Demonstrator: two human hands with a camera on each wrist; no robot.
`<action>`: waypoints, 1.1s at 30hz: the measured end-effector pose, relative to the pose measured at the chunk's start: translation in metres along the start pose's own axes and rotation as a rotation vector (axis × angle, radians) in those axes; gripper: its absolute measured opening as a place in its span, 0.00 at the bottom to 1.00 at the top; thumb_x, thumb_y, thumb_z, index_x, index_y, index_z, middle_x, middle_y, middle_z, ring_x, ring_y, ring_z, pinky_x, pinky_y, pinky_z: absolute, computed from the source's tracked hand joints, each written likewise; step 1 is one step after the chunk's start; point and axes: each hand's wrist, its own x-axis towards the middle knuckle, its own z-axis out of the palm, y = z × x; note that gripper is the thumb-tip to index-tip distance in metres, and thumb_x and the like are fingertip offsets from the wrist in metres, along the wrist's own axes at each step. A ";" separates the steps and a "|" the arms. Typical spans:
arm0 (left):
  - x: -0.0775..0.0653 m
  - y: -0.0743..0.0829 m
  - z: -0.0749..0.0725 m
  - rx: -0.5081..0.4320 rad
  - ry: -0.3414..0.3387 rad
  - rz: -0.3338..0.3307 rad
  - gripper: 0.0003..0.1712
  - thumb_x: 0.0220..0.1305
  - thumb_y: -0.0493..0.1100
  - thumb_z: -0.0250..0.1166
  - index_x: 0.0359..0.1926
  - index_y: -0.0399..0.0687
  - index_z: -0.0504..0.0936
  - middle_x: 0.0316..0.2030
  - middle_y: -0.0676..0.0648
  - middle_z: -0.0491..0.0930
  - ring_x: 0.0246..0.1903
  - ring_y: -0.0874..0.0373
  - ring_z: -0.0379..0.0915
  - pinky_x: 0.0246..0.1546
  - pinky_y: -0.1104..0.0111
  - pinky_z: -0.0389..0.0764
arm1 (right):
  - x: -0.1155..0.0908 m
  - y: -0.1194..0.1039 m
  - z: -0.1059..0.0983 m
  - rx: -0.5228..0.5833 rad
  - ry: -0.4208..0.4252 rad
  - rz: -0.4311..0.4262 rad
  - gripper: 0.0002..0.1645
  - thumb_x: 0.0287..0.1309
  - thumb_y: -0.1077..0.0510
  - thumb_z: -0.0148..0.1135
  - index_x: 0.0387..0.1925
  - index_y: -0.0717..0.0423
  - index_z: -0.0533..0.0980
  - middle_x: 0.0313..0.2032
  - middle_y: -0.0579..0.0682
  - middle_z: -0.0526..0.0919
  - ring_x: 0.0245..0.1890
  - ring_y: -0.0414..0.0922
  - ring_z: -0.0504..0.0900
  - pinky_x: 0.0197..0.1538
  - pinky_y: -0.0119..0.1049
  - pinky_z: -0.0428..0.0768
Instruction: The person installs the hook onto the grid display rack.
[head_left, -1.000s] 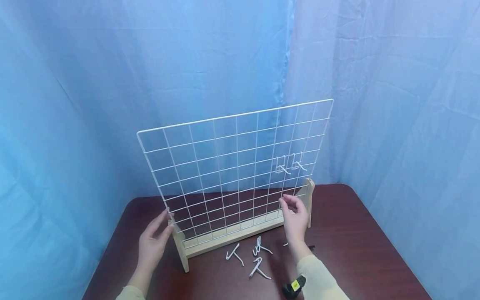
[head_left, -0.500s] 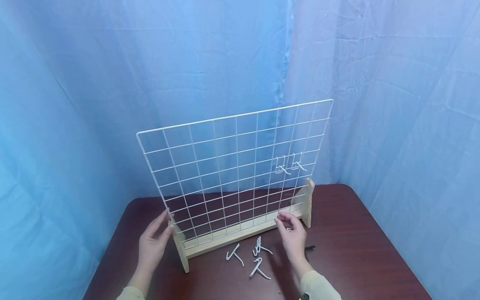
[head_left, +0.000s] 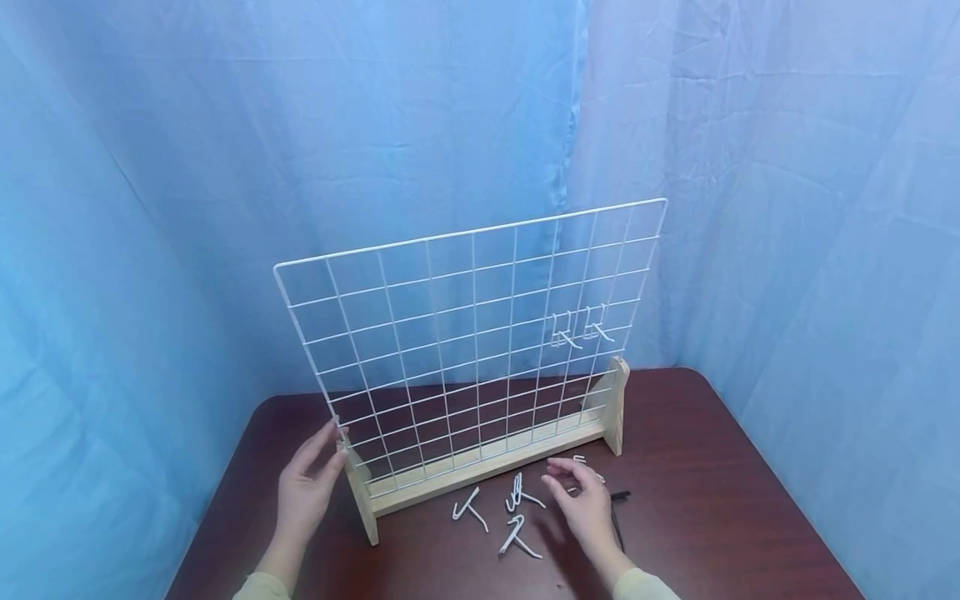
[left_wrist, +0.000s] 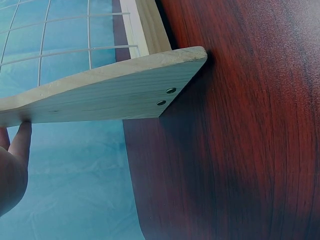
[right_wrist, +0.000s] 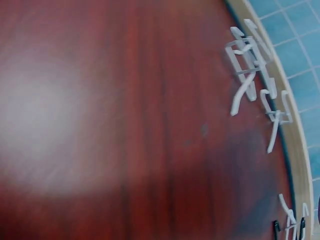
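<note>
A white wire grid panel (head_left: 480, 317) stands upright in a pale wooden stand (head_left: 480, 471). My left hand (head_left: 306, 483) holds the top of the stand's left end piece (left_wrist: 115, 90), at the panel's edge, with a fingertip against the wood in the left wrist view. Low over the table, my right hand (head_left: 585, 500) has thumb and forefinger apart, with nothing seen between them. It partly covers white hooks (head_left: 580, 459) behind it. Left of it lie more loose white hooks (head_left: 517, 537). Two white hooks (head_left: 566, 332) hang on the right part of the panel.
The dark red-brown table (head_left: 720, 517) has rounded back corners, with blue curtains (head_left: 420, 125) behind and at both sides. A thin black item (head_left: 619, 497) lies right of my right hand. In the right wrist view, white hooks (right_wrist: 247, 65) lie along the stand's base.
My right hand has come down from in front of the panel's lower right to the hooks on the table. The left hand and the panel have stayed in place.
</note>
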 end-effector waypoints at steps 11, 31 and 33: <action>-0.001 0.000 0.000 0.000 0.001 0.003 0.30 0.59 0.25 0.66 0.64 0.41 0.76 0.52 0.53 0.83 0.53 0.75 0.72 0.48 0.80 0.79 | -0.022 0.012 -0.013 -0.161 -0.132 -0.117 0.21 0.39 0.64 0.81 0.38 0.47 0.85 0.35 0.34 0.86 0.38 0.37 0.79 0.43 0.24 0.74; 0.000 0.002 0.000 -0.009 0.001 -0.012 0.30 0.60 0.25 0.66 0.63 0.41 0.77 0.53 0.47 0.82 0.52 0.75 0.72 0.49 0.79 0.79 | -0.053 0.024 -0.019 -0.167 -0.238 -0.199 0.26 0.33 0.63 0.83 0.40 0.46 0.85 0.37 0.30 0.84 0.41 0.37 0.79 0.48 0.20 0.71; 0.000 0.002 0.000 -0.010 -0.001 -0.010 0.30 0.60 0.25 0.66 0.63 0.40 0.76 0.53 0.46 0.82 0.52 0.75 0.72 0.49 0.79 0.79 | -0.055 0.025 -0.019 -0.159 -0.247 -0.216 0.26 0.33 0.63 0.83 0.40 0.46 0.85 0.37 0.30 0.84 0.41 0.37 0.79 0.49 0.20 0.70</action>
